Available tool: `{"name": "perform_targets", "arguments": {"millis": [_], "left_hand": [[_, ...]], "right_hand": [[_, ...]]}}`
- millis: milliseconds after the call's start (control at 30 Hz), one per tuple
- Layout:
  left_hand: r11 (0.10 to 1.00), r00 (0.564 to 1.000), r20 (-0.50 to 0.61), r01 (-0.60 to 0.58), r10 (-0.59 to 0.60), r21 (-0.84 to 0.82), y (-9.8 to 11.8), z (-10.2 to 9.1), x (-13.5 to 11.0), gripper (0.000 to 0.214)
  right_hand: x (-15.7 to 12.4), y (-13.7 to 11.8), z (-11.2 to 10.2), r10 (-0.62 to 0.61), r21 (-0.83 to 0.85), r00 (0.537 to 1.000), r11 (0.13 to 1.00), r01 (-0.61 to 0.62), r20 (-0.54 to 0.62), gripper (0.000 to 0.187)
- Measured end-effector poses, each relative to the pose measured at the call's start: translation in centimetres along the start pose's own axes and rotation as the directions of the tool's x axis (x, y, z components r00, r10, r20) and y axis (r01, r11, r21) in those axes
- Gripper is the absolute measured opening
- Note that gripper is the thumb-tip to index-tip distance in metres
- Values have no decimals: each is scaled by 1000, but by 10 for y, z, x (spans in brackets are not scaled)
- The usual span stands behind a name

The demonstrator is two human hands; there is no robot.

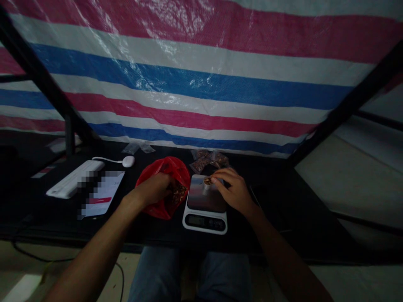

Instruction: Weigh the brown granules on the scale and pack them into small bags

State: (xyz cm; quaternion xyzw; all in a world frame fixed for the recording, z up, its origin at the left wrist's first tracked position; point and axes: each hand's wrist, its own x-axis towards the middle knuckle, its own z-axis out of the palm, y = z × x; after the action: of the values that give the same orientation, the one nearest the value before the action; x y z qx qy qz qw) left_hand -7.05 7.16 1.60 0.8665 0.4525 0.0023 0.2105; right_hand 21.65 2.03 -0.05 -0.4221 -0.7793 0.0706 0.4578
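- Toward the left edge of the black counter (31, 209) lies a long white flat plastic keyboard (75, 179), with a white paper card with a red stripe (105, 193) just beside it, nearer the front edge.
- Behind the card, near the back edge, sits a small round white puck on a thin white cable (128, 161), and a pair of empty clear plastic pouches (138, 147) lies beyond it.
- Left of the counter's middle stands an open, crumpled red plastic bag (163, 184) holding brown dried pieces (178, 192).
- The left hand (154, 188) reaches into the bag's mouth, its fingers curled among the pieces; whether they grip any cannot be told.
- At the middle of the front edge, touching the bag, rests a white digital kitchen scale with a steel plate (204, 205).
- A small silvery round cup (207, 182) with brown bits inside stands on the far end of the plate.
- The right hand (234, 191) holds the cup from the right, fingers clasped on its side.
- Behind the scale lie small clear packets filled with brown pieces (209, 159), under a red, white and blue striped woven tarp (201, 84) along the back edge.
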Motion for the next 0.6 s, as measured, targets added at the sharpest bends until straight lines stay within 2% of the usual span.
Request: {"name": "perform_targets", "arguments": {"millis": [167, 300, 433, 600], "left_hand": [[995, 995, -44, -92, 91, -24, -3, -7, 1, 29], [979, 989, -45, -143, 138, -142, 2, -13, 0, 28], [948, 981, -51, -196, 189, -250, 21, -25, -2, 23], [921, 943, -188, -313, 274, -231, 57, -41, 12, 19]], "right_hand": [[0, 2, 0, 10, 10, 1000, 1000, -10, -22, 14], [0, 5, -1, 31, 23, 998, 999, -29, -56, 14], [1, 7, -1, 40, 33, 997, 999, -38, -66, 13], [1, 10, 0, 68, 26, 996, 997, -66, -61, 14]]}}
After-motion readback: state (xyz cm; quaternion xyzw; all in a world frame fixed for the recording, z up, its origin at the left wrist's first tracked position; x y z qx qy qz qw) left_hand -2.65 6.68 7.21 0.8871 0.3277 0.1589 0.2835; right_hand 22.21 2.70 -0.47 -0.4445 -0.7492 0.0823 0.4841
